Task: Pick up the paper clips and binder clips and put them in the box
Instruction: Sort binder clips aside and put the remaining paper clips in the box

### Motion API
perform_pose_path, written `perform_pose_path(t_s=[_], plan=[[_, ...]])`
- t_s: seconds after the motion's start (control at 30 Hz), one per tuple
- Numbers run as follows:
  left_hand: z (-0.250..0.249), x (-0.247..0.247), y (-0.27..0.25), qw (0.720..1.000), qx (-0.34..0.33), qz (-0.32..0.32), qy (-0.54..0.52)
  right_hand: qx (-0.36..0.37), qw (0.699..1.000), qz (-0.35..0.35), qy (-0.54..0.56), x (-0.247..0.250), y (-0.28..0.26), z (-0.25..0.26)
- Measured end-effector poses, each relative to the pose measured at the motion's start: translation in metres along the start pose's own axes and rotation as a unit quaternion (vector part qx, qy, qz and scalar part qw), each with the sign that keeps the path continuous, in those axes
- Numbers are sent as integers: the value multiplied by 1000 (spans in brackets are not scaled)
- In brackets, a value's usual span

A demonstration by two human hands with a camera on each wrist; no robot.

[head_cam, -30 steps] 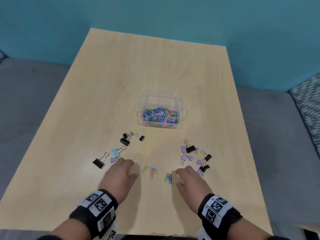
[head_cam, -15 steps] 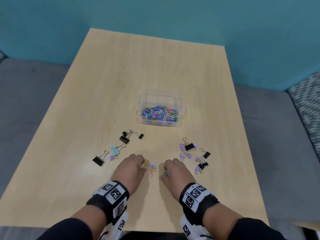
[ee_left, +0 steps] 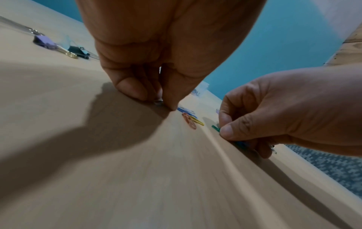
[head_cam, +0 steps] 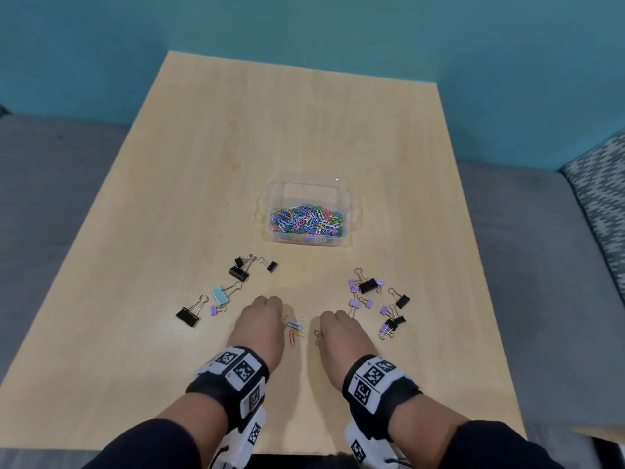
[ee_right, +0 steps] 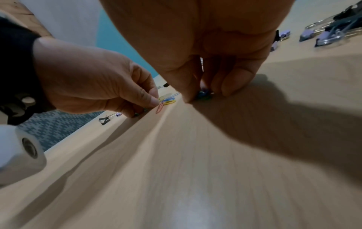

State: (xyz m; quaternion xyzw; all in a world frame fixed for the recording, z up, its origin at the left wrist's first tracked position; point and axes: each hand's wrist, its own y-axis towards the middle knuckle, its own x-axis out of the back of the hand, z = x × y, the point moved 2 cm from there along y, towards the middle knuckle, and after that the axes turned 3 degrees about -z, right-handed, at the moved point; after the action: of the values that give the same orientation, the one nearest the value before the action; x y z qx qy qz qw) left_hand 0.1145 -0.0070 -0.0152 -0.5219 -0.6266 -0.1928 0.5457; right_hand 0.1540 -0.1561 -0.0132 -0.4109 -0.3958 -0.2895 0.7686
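A clear plastic box [head_cam: 351, 211], with many coloured paper clips in it, stands mid-table. A few loose paper clips [head_cam: 295, 328] lie on the table between my hands. My left hand [head_cam: 267, 311] is knuckles-up at their left edge, and its thumb and finger pinch a pale paper clip [ee_left: 159, 102] against the table. My right hand [head_cam: 326, 328] sits at their right edge and pinches green and blue paper clips [ee_right: 204, 93]; the green one [head_cam: 317, 333] sticks out by the thumb. Black, blue and purple binder clips lie in a left group [head_cam: 221, 294] and a right group [head_cam: 368, 286].
The light wooden table [head_cam: 304, 130] is bare behind the box. A teal wall stands beyond it, grey upholstery lies on both sides, and a patterned cushion [head_cam: 602, 198] is at the right. The table's near edge runs just under my wrists.
Both hands have slid inward to the loose paper clips, and their fingers have curled down onto clips. The wrists have drawn closer together. The box and binder clips stay put.
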Motion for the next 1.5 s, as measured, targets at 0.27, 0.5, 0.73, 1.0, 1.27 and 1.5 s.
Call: perform_pose_path(t_s=[0.27,0.5,0.73,1.0,1.27,1.5], plan=[[-4,-1,-1,995,-50,19,79,44,998,30,-36,3,4,2],[-1,-4,-1,996,-60,16,63,46,997,55,-32,11,7,6],[3,-8,-7,996,-89,-16,21,102,993,43,-50,11,8,1],[8,-13,-2,996,-87,-10,30,140,986,61,-62,15,12,1],[10,4,11,997,-52,18,-62,81,994,65,23,32,31,-3],[-23,89,98,978,-48,-106,-172,-41,964,-142,223,121,113,0]])
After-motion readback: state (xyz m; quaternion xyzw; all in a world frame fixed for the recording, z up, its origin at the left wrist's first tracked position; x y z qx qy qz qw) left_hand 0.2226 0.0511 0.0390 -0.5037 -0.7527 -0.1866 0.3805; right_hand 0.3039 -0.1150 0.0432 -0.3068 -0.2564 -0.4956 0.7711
